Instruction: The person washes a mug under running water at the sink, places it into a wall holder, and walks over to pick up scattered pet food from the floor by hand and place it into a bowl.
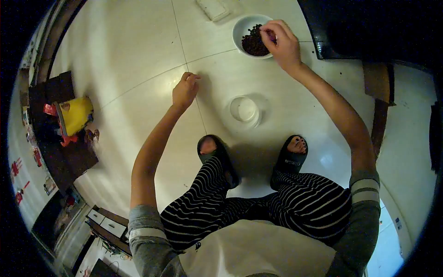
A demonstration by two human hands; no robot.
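Observation:
A white bowl (237,31) with small dark brown pieces (252,45) in it stands on the tiled floor at the upper middle. Over its right side is my right hand (282,44), its fingers pinched together; what is between them, if anything, is too small to make out. My left hand (185,90) hovers over the floor to the left, fingers curled in, their tips partly hidden. Between my hands and nearer my feet sits a round clear container (244,111), its top uncovered.
A clear rectangular lid or tray (213,9) lies at the top edge. A large black object (369,32) fills the upper right, with cardboard (378,83) below it. At the left is a yellow container (76,115). My sandalled feet flank the near floor.

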